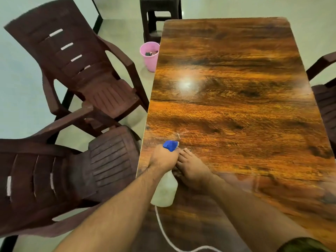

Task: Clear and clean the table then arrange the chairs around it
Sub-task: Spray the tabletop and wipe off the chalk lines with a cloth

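- Two hands of yours meet over the near left corner of the table [236,88], close to its edge.
- Your left hand [163,159] grips the neck of the spray bottle [166,191], fingers curled round it just under the blue head.
- The bottle has a pale body and is tilted, with the head pointing away from you over the wood.
- Your right hand [192,170] lies just beside the bottle, fingers stretched forward towards the blue head; you cannot tell if they touch it.
- A white cord [163,231] runs from under the bottle towards you.
- On your left stand two brown plastic chairs, the near chair [54,171] and the far chair [78,70], both turned at an angle to the table.
- A third chair [325,99] shows at the right edge, and a dark stool [160,13] at the far end.
- A pink bucket [150,55] stands on the floor beside the table's left side, with small things inside.
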`<state>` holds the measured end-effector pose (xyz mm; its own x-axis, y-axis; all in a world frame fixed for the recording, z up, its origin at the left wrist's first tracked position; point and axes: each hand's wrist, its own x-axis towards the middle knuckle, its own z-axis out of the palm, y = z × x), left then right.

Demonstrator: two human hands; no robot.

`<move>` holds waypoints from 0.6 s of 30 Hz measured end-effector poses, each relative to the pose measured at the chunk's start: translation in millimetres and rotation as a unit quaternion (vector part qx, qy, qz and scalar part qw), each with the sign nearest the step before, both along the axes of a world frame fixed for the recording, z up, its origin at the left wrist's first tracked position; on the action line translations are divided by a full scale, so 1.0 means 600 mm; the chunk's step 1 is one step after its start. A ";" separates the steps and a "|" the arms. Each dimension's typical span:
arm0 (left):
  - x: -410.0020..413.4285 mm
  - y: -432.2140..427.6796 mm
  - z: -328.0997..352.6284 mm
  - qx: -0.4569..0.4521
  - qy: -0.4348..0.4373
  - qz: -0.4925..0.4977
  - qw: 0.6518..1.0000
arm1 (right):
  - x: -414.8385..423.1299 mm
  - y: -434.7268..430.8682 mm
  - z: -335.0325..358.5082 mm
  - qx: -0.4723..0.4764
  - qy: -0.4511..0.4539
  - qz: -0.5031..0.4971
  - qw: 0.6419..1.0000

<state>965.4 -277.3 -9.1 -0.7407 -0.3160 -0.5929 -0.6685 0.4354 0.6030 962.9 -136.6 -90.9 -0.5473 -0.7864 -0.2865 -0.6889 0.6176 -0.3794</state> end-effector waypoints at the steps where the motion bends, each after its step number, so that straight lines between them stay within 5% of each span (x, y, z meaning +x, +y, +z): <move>1: 0.003 -0.014 -0.002 0.000 -0.004 0.010 1.000 | 0.001 0.014 -0.001 0.002 0.007 0.031 1.000; 3: 0.009 -0.043 -0.008 0.002 -0.007 0.022 1.000 | -0.013 0.042 -0.004 0.030 0.030 0.003 0.999; 5: 0.019 -0.074 -0.016 -0.004 -0.008 0.032 0.999 | -0.029 0.038 -0.003 0.063 0.070 -0.171 0.981; 7: 0.030 -0.090 -0.017 -0.011 -0.019 0.037 0.999 | -0.049 0.002 0.006 0.109 0.066 -0.388 0.913; 9: 0.048 -0.117 -0.024 -0.009 -0.018 0.056 0.998 | -0.063 -0.072 0.015 0.128 0.037 -0.485 0.864; 11: 0.065 -0.141 -0.028 -0.005 -0.017 0.069 0.997 | -0.065 -0.142 0.015 0.120 0.039 -0.425 0.896; 14: 0.085 -0.169 -0.027 0.016 -0.012 0.076 0.997 | -0.039 -0.214 0.017 0.086 0.042 -0.158 0.983; 16: 0.096 -0.184 -0.029 0.017 -0.009 0.075 0.997 | -0.031 -0.215 0.020 0.067 0.019 0.017 0.997; 18: 0.108 -0.199 -0.026 0.019 -0.004 0.075 0.997 | -0.055 -0.194 0.024 0.056 0.023 0.077 0.995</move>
<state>1030.4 -396.4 -24.7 -0.6824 -0.4000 -0.6118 -0.7287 0.3071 0.6121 929.7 -252.7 -76.6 -0.4372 -0.8267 -0.3541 -0.7934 0.5399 -0.2810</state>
